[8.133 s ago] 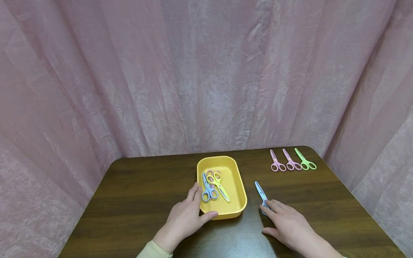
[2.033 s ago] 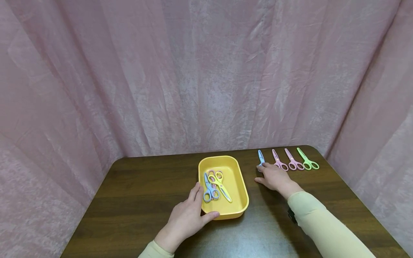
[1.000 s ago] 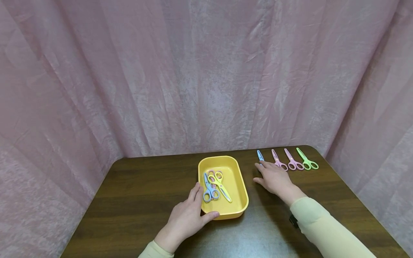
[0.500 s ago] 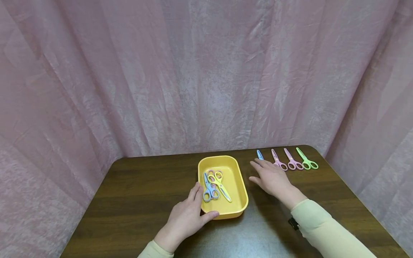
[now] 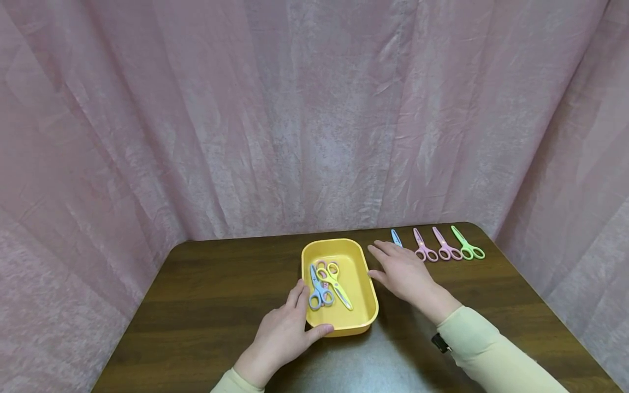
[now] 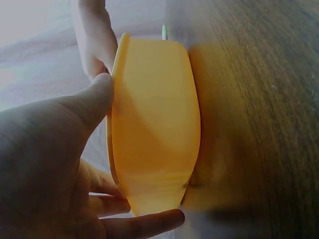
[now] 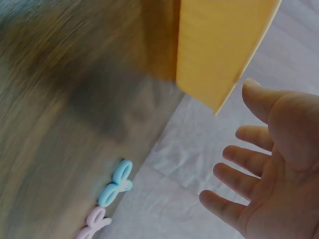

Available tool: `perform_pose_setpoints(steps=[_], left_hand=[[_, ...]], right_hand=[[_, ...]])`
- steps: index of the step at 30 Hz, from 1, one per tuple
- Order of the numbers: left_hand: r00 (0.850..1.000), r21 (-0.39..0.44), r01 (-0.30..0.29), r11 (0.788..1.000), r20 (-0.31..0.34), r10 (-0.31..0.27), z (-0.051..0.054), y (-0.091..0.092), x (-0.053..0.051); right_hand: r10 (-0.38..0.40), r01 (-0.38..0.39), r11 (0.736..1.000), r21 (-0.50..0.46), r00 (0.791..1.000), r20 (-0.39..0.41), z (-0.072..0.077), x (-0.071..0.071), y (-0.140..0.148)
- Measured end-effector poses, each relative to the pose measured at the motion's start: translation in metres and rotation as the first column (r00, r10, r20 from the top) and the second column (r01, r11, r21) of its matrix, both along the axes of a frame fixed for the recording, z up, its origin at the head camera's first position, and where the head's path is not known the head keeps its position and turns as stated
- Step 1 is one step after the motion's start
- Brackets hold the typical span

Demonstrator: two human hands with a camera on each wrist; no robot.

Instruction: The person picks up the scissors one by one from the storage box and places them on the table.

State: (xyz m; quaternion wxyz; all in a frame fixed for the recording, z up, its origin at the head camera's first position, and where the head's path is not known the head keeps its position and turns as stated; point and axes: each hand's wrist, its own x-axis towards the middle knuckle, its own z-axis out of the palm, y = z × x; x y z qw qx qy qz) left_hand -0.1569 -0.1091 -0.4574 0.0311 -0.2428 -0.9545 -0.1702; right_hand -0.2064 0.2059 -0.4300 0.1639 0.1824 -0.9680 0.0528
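Observation:
A yellow tray point(image 5: 355, 328) stands mid-table with blue scissors point(image 5: 315, 281), yellow scissors point(image 5: 342, 295) and partly covered pink scissors point(image 5: 321, 264) inside. My left hand point(image 5: 280, 335) rests against its near left corner, thumb on the front rim and fairly straight fingers along the left side. Just right of the tray hovers my right hand point(image 5: 410, 278), fingers spread and holding nothing; in the right wrist view the thumb is close to the rim but apart from it. Behind that hand lie blue scissors point(image 5: 395, 237), their handles hidden in the head view but visible in the right wrist view.
Pink scissors point(image 5: 419, 240), more pink scissors point(image 5: 440, 240) and green scissors point(image 5: 463, 243) continue the row along the back right of the dark wooden table point(image 5: 211, 305). A pink curtain point(image 5: 314, 120) hangs behind the table.
My right hand set the blue scissors at the left end of the back row, let go, and moved left toward the tray. The left hand stayed put.

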Motion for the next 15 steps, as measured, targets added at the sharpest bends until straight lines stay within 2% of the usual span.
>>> perform_pose_setpoints(steps=[6, 15], left_hand=[[1.0, -0.011, 0.013, 1.0, -0.019, -0.014, 0.002, -0.001, 0.001], [1.0, -0.024, 0.017, 1.0, -0.014, -0.017, 0.003, -0.001, 0.001]], right_hand=[[0.05, -0.049, 0.999, 0.017, 0.998, -0.023, -0.001, 0.0, -0.013], [0.075, -0.077, 0.996, 0.04, 0.996, 0.047, -0.001, 0.0, -0.033]])
